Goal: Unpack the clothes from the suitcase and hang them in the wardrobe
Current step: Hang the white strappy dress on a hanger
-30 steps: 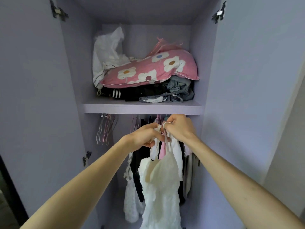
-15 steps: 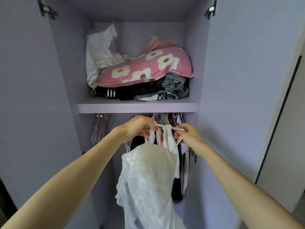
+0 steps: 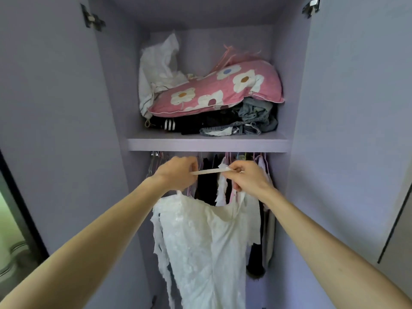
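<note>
Below the shelf [image 3: 207, 144]: left hand [image 3: 178, 173] fingers pinching one end of a white strap [image 3: 208, 171], right hand [image 3: 247, 178] fingers pinching the other end, strap taut between. White lace dress [image 3: 200, 241] hangs under both hands, ahead of the dark hung clothes [image 3: 208, 179].

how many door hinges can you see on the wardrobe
2: one hinge at the top of the left door, one hinge at the top of the right door. Lower ones may be hidden by the arms.
</note>
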Motion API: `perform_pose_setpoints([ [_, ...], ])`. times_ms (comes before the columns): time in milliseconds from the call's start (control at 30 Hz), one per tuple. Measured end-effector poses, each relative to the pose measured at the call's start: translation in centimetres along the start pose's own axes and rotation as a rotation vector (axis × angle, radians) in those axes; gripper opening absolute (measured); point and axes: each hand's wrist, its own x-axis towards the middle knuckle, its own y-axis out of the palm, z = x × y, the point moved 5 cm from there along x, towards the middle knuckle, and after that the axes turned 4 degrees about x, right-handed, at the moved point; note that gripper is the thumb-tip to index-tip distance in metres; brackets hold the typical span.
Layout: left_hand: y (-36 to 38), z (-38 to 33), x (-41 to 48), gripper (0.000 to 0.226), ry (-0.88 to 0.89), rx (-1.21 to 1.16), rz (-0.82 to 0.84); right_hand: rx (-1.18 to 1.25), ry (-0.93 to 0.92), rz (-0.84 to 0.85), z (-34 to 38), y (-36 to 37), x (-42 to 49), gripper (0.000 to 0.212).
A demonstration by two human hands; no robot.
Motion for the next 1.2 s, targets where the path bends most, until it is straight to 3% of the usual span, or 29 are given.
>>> perform_pose_setpoints([
  [100, -0.8, 1.0, -0.1, 0.011, -0.065, -0.248, 0.068, -0.012, -0.047, -0.018, 0.5, 1.1, 1.6, 0.013],
  [167, -1.4, 1.8, 0.0, 0.011, -0.103, -0.256, 0.048, -0.103, -0.074, -0.007, 0.5, 1.9, 2.8, 0.014],
  [267, -2.8, 3.5, 0.1, 0.006, -0.164, 0.022, -0.178, -0.161, -0.101, 0.017, 0.5, 3.4, 4.4, 0.018],
  [467, -7.5, 7.7, 1.0, 0.038, -0.162, 0.544, -0.453, -0.219, -0.134, 0.127, 1.3, 9.4, 8.1, 0.016],
  [700, -13.4, 19.7, 4.0, 0.047, -0.315, 1.069, -0.344, -0.276, 0.018, 0.207, -2.8, 16.9, 14.1, 0.009],
  [800, -14.0, 24.3, 4.3, 0.055, -0.381, 1.115, -0.319, -0.342, 0.099, 0.278, -5.4, 21.1, 16.4, 0.01],
  [1000, -10.4, 30.3, 5.0, 0.066, -0.399, 1.199, -0.333, -0.543, 0.135, 0.409, -8.0, 29.0, 21.5, 0.049],
  [1200, -7.3, 33.4, 5.1, 0.069, -0.345, 1.394, -0.398, -0.556, 0.141, 0.356, -13.9, 34.7, 25.5, 0.05],
])
